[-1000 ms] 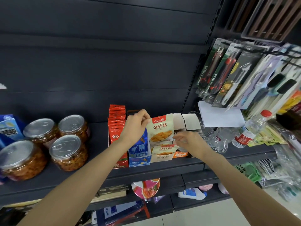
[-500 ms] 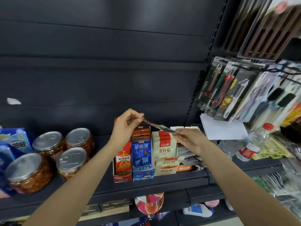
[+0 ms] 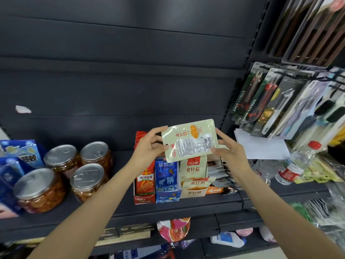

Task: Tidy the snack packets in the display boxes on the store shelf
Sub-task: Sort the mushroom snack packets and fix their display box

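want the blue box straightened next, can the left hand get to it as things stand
Probably not right away: the left hand grips the cream packet together with the right hand. The blue box stands just below with nothing in front, so once freed the way looks open.

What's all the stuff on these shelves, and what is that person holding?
Cream flat snack packet: one, cream with orange picture, held in the air above the boxes.
Cream cardboard display box: one, cream, shelf centre, under the packet.
Blue cardboard display box: one, blue, left of the cream box.
Red cardboard display box: one, red, left of the blue box.
Clear jars with silver lids: four, orange contents, shelf left.
Clear plastic bottle with red cap: one, shelf right.
Carded utility knives: several, dark packaging, hanging upper right.
Left hand: grips the packet's left edge.
Right hand: grips its right edge.
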Motion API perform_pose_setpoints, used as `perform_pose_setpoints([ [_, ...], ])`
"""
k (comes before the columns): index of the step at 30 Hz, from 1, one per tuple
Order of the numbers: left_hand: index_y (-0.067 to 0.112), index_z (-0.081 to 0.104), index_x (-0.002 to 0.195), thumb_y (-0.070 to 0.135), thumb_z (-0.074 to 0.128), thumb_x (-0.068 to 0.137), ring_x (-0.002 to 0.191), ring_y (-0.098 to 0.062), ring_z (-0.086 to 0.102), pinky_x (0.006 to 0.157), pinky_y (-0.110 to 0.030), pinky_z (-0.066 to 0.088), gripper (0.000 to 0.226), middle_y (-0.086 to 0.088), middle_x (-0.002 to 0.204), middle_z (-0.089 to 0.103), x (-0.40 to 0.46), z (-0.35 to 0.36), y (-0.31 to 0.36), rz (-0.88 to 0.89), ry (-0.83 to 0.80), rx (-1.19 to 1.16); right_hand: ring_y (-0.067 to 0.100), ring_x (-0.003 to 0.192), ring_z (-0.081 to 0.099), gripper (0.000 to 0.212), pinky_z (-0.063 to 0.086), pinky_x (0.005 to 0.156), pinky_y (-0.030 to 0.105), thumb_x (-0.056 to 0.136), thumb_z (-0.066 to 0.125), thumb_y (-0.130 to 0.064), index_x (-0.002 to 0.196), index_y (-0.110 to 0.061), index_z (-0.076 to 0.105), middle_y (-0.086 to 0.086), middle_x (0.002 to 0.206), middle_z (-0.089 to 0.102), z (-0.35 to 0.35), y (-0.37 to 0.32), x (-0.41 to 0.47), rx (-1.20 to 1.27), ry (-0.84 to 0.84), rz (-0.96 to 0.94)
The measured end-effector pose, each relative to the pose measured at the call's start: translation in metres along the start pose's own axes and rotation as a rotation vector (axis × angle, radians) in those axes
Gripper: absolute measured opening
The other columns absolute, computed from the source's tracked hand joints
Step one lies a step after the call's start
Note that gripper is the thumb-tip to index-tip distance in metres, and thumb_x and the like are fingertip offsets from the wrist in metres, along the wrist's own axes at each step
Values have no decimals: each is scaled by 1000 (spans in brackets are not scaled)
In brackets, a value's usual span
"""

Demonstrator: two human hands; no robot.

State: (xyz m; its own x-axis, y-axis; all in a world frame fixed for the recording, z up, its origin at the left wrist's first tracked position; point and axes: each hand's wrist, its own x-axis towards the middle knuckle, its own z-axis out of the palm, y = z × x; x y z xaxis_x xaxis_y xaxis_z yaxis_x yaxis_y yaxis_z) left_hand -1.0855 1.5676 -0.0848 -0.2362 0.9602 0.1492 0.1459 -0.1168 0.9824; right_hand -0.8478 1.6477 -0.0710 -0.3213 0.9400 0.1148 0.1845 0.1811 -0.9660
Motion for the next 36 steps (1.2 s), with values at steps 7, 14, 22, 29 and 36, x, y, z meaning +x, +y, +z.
perform_pose_setpoints([
  [7, 18, 44, 137, -5, 43, 95, 107, -14, 62, 93, -33, 51, 48, 1, 112, 63, 1, 3, -3, -23, -35, 82, 11, 89, 70, 37, 56, 77, 22, 88, 59, 1, 111, -27, 63, -8, 98, 73, 0, 4, 0, 142, 42, 27],
  [14, 20, 70, 107, 22, 60, 91, 92, -7, 58, 76, -14, 45, 19, 4, 98, 59, 8, 3, 4, 145, 162, 485, 10, 77, 71, 17, 54, 65, 16, 92, 58, -17, 100, -7, 69, 2, 85, 73, 1, 9, 7, 126, 37, 141],
  [22, 15, 71, 98, 23, 56, 94, 86, -5, 64, 70, -18, 51, 17, 5, 94, 70, 15, 12, 6, 218, 79, 608, 19, 89, 66, 40, 50, 77, 29, 97, 43, -43, 95, -14, 69, 4, 94, 70, 3, 22, 15, -180, -117, 333],
  [29, 17, 71, 107, 25, 59, 91, 92, -3, 62, 73, -19, 51, 21, 4, 105, 71, 20, 30, -12, 156, -106, 689, 21, 122, 50, 37, 37, 97, 26, 99, 44, -16, 135, -16, 49, 4, 137, 50, -1, 45, 22, -637, -247, 107],
  [36, 16, 70, 110, 22, 66, 87, 104, -7, 62, 95, -26, 47, 24, 1, 113, 69, 28, 48, -18, 113, -367, 730, 26, 123, 50, 44, 38, 106, 31, 94, 46, 0, 136, -12, 49, 10, 142, 42, 3, 61, 46, -856, -395, 0],
])
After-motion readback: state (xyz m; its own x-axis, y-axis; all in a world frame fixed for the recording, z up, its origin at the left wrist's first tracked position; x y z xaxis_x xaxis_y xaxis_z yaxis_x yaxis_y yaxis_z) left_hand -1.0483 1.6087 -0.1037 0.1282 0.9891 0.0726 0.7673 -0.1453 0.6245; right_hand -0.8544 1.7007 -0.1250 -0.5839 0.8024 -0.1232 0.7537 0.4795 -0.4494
